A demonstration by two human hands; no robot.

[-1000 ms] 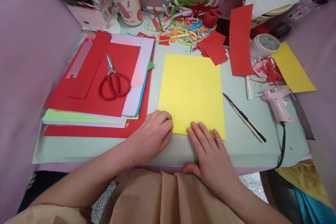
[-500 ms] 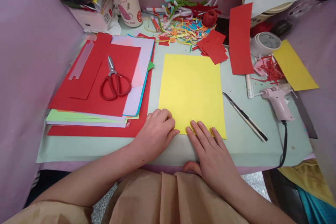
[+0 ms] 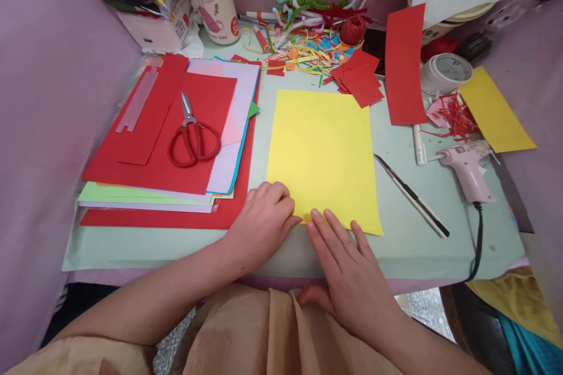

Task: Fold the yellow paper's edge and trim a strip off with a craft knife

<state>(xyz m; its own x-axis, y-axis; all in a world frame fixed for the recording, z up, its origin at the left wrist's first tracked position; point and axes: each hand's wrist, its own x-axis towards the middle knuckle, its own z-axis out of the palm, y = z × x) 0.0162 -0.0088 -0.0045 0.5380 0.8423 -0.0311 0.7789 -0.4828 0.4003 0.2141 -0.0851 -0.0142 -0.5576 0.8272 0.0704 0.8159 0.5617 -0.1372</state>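
- The yellow sheet [image 3: 323,152] lies flat on the tabletop [image 3: 176,249], long axis running away from the person, far edge toward the red paper pieces [image 3: 361,82].
- It lies ahead of the left grip [image 3: 261,217] and right grip [image 3: 349,263].
- The left grip curls at its near-left corner; whether it pinches, I cannot tell.
- The right grip is spread, fingertips touching the near edge.

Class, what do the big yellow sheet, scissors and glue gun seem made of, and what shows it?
Yellow sheet: matte paper or card; thin edges, no shine. Scissors: apparently metal blades, grey sheen; smooth red handles, perhaps plastic. Glue gun: probably satin plastic; smooth, rounded pink body.
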